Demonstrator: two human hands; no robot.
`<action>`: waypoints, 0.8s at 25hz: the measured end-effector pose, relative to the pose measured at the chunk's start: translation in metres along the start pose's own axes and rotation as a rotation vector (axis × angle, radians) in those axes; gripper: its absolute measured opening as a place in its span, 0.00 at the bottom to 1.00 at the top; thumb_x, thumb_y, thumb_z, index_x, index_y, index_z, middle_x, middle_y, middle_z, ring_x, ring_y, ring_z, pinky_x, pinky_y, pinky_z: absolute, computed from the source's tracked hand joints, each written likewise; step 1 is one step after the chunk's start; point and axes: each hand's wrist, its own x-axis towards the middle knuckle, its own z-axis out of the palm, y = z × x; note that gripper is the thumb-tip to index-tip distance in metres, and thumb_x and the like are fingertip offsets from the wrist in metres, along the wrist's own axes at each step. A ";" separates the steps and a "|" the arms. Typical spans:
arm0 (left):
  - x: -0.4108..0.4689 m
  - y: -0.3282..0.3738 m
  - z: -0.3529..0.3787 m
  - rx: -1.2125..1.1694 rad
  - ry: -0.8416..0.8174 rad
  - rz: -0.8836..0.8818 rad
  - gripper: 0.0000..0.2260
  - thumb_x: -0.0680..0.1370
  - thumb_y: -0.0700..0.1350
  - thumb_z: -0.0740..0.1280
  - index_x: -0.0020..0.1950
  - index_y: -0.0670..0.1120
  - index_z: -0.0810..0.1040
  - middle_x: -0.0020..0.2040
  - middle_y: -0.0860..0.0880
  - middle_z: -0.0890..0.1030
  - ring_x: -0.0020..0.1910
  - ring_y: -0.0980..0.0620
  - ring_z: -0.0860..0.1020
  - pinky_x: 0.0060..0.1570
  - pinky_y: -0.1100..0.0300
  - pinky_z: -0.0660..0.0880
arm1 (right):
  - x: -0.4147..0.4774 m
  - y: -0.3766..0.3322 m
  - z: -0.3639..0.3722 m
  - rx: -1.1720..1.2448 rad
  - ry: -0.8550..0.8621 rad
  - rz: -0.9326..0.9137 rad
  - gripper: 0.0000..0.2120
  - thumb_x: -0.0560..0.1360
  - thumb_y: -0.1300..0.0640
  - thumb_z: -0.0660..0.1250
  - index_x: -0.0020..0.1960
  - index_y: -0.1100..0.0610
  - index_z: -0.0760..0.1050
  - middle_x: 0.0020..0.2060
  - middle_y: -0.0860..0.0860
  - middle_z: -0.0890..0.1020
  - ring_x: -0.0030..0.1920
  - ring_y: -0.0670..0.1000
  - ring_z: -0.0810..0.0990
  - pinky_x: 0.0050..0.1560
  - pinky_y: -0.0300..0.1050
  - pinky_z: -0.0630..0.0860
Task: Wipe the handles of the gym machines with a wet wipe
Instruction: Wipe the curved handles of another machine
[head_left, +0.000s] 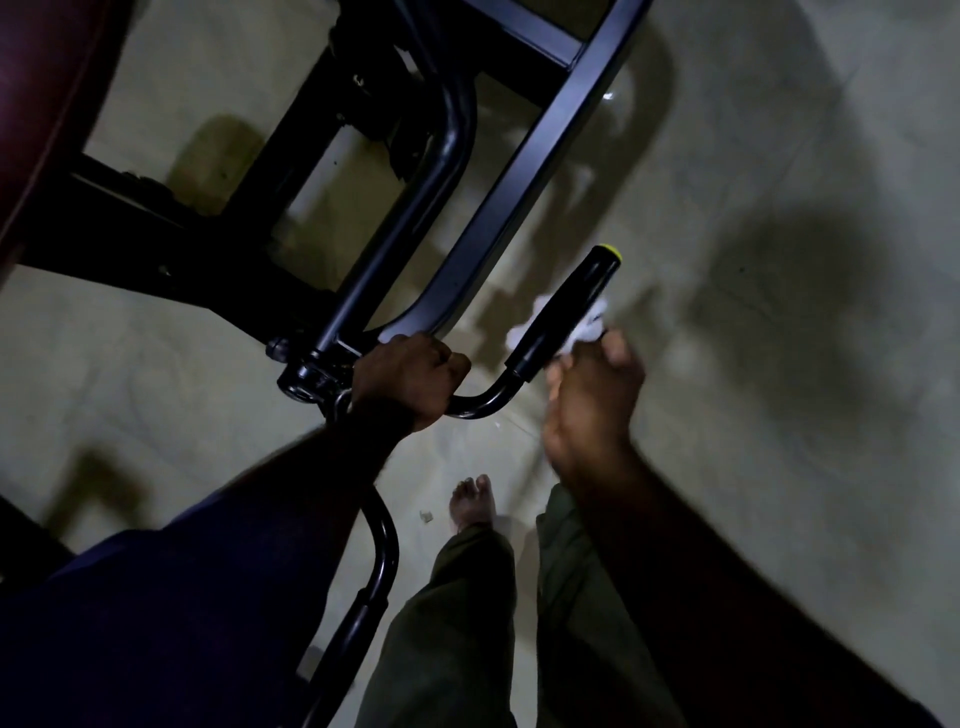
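Wipe (586, 326) is bunching round the black handle (563, 312), partly hidden behind it; I'm seeing the right hand (592, 410) gripping it, fingers (618, 353) blurred. Left hand (410, 382) is clenching around the bent bar (483, 402). Second handle (353, 639) below is sitting in shadow.

the black handle (563, 306), capped in yellow-green at its tip, is angling up and to the right off a curved bar (483, 402). a crumpled white wet wipe (586, 328) is wrapping its lower half, showing on both sides, pinched by the right hand (592, 400).
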 end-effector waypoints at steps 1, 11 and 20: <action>0.001 -0.002 0.002 0.009 0.011 0.009 0.21 0.70 0.53 0.45 0.44 0.46 0.74 0.44 0.43 0.77 0.43 0.35 0.78 0.37 0.53 0.68 | -0.024 0.014 -0.011 -0.054 -0.062 0.034 0.11 0.85 0.63 0.60 0.45 0.58 0.76 0.39 0.57 0.81 0.35 0.48 0.80 0.38 0.45 0.78; 0.000 -0.004 0.000 0.005 -0.022 -0.034 0.25 0.72 0.60 0.51 0.49 0.50 0.85 0.45 0.46 0.82 0.45 0.38 0.82 0.44 0.46 0.80 | -0.024 0.027 0.017 0.288 -0.123 0.403 0.33 0.84 0.33 0.46 0.57 0.57 0.79 0.45 0.53 0.82 0.45 0.50 0.81 0.53 0.46 0.78; 0.002 0.003 -0.004 -0.045 0.079 -0.083 0.17 0.78 0.53 0.52 0.46 0.47 0.78 0.43 0.45 0.77 0.51 0.35 0.78 0.45 0.49 0.74 | 0.036 -0.039 0.020 0.374 -0.137 0.272 0.27 0.84 0.37 0.52 0.55 0.60 0.76 0.50 0.61 0.82 0.47 0.60 0.83 0.52 0.50 0.77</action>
